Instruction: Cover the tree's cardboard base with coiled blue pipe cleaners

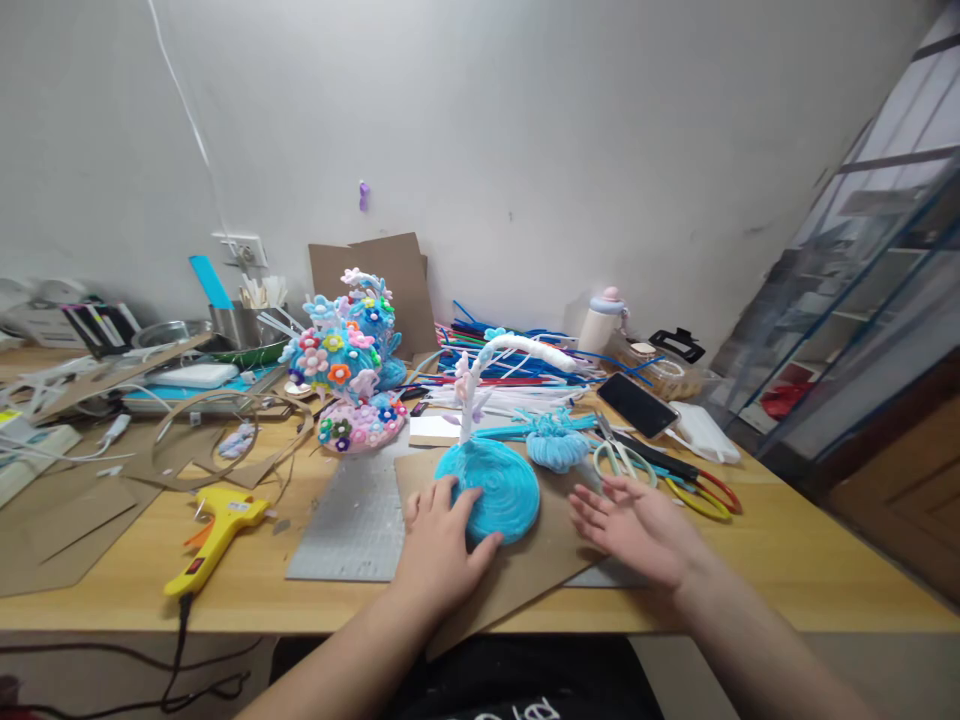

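Note:
My left hand [444, 545] rests with spread fingers on the lower left edge of a round blue coiled base [510, 490], which looks made of fuzzy pipe cleaners. From the base's back edge rises a white curved stem [517, 347] with small pink, lilac and blue flowers. Palm turned up and fingers apart, my right hand [637, 525] hovers to the right of the base and holds nothing. Behind it lie a light blue pipe-cleaner bundle [557, 450] and pale-handled scissors [616, 460]. Brown cardboard [540, 575] lies beneath the base.
A yellow glue gun [217, 535] lies at left with its cord hanging off the table edge. A flower-covered ornament [337, 360] stands behind the grey mat [345, 530]. Pliers [697, 490], a phone [636, 405] and a bottle [602, 325] are at right; loose pipe cleaners [510, 375] lie behind.

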Demonstrator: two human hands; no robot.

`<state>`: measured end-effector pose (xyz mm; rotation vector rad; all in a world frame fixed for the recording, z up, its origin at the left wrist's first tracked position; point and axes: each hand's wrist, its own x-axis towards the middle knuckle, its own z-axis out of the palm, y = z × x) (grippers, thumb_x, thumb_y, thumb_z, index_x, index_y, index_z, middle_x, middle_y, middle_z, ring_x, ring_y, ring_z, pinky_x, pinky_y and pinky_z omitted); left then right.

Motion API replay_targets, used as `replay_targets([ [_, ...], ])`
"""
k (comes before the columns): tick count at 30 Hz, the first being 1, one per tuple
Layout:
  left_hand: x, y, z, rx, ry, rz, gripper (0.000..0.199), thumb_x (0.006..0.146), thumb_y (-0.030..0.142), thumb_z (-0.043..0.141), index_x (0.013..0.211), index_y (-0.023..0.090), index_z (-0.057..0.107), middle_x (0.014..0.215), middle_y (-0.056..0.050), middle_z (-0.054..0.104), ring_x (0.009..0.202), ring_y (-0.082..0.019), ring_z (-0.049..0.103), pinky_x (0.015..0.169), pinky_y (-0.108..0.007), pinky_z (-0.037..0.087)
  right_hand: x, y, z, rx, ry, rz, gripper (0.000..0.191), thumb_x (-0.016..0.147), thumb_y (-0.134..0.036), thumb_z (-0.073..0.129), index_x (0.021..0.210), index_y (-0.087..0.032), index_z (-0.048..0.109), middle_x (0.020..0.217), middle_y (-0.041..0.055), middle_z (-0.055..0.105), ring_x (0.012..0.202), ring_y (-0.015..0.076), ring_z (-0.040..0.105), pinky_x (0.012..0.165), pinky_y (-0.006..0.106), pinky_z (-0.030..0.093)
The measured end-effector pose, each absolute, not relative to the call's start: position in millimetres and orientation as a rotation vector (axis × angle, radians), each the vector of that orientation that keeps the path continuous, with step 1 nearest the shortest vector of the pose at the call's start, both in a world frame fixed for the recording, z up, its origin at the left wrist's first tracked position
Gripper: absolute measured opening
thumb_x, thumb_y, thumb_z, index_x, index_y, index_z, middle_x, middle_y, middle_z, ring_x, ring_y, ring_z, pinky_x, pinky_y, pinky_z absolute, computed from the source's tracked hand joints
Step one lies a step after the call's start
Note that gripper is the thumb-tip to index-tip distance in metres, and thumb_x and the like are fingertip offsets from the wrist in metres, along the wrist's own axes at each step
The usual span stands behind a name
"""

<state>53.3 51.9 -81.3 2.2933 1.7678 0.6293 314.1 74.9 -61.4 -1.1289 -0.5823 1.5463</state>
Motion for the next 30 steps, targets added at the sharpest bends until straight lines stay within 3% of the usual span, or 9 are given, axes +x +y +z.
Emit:
replay_targets([
  [3,54,57,-79,2.249,1.823,0.622,0.058,0.084,0.05,0.065,0.135,0.026,0.053,0.139,-0.012,0.053,0.132,-0.033,0.045,0.11,-0.053,0.032,312,47,-51,-1.04,-0.817,1.216,0.011,0.081,-0.015,0.059,0.076,-0.022,0.052,0.076,0.0012,0.059,0.068,0.0162,0.064,0.06,0.033,0.059],
  [6,53,74,-71,2.178,1.949,0.624,0.067,0.087,0.048,0.064,0.143,0.018,0.042,0.148,-0.015,0.043,0.137,-0.034,0.041,0.111,-0.055,0.034,310,45,-26,-0.87,-1.082,0.771,0.018,0.078,-0.025,0.066,0.087,-0.027,0.05,0.087,-0.0013,0.058,0.077,0.0162,0.062,0.074,0.036,0.058],
  [8,50,89,-63,2.15,2.022,0.611,0.058,0.09,0.045,0.063,0.139,0.02,0.046,0.151,-0.013,0.04,0.136,-0.034,0.042,0.109,-0.059,0.036,313,64,-4,-0.776,-1.258,0.445,0.031,0.074,-0.023,0.074,0.094,-0.031,0.05,0.097,-0.0026,0.058,0.084,0.017,0.061,0.088,0.041,0.053],
  [11,49,105,-52,2.179,2.047,0.568,0.047,0.092,0.04,0.061,0.133,0.019,0.051,0.143,-0.012,0.049,0.127,-0.031,0.052,0.104,-0.056,0.044,319,113,29,-0.721,-1.565,0.084,0.04,0.07,-0.02,0.081,0.103,-0.03,0.06,0.112,0.0047,0.061,0.114,0.0284,0.056,0.103,0.05,0.042],
  [15,58,102,-49,2.275,2.018,0.531,0.042,0.093,0.039,0.061,0.129,0.018,0.054,0.137,-0.011,0.054,0.121,-0.028,0.056,0.1,-0.053,0.048,314,169,58,-0.655,-1.944,-0.185,0.066,0.076,-0.037,0.08,0.135,-0.028,0.052,0.136,0.0135,0.056,0.126,0.0358,0.051,0.098,0.052,0.047],
  [18,66,94,-54,2.335,1.962,0.503,0.042,0.093,0.039,0.061,0.129,0.018,0.055,0.135,-0.011,0.055,0.12,-0.028,0.057,0.1,-0.053,0.048,299,186,69,-0.556,-2.084,-0.361,0.058,0.091,-0.047,0.062,0.143,-0.028,0.044,0.13,0.0124,0.06,0.121,0.0333,0.055,0.101,0.054,0.044],
  [22,68,96,-64,2.408,1.844,0.469,0.046,0.093,0.039,0.06,0.134,0.02,0.051,0.141,-0.012,0.05,0.124,-0.029,0.054,0.103,-0.055,0.046,277,185,75,-0.412,-2.193,-0.532,0.038,0.101,-0.039,0.043,0.138,-0.035,0.045,0.113,0.0056,0.066,0.102,0.0253,0.062,0.09,0.046,0.049],
  [25,67,102,-68,2.438,1.779,0.441,0.046,0.093,0.039,0.06,0.134,0.021,0.051,0.143,-0.012,0.049,0.126,-0.03,0.052,0.104,-0.056,0.045,266,179,78,-0.329,-2.23,-0.645,0.029,0.102,-0.031,0.039,0.129,-0.034,0.05,0.103,0.0028,0.068,0.091,0.0218,0.062,0.082,0.039,0.049],
  [30,68,104,-70,2.436,1.75,0.425,0.045,0.093,0.039,0.06,0.133,0.02,0.052,0.143,-0.011,0.049,0.126,-0.03,0.052,0.104,-0.056,0.044,243,159,89,-0.293,-2.269,-0.888,0.019,0.102,-0.032,0.042,0.104,-0.026,0.06,0.086,0.002,0.068,0.078,0.0204,0.054,0.07,0.035,0.038],
])
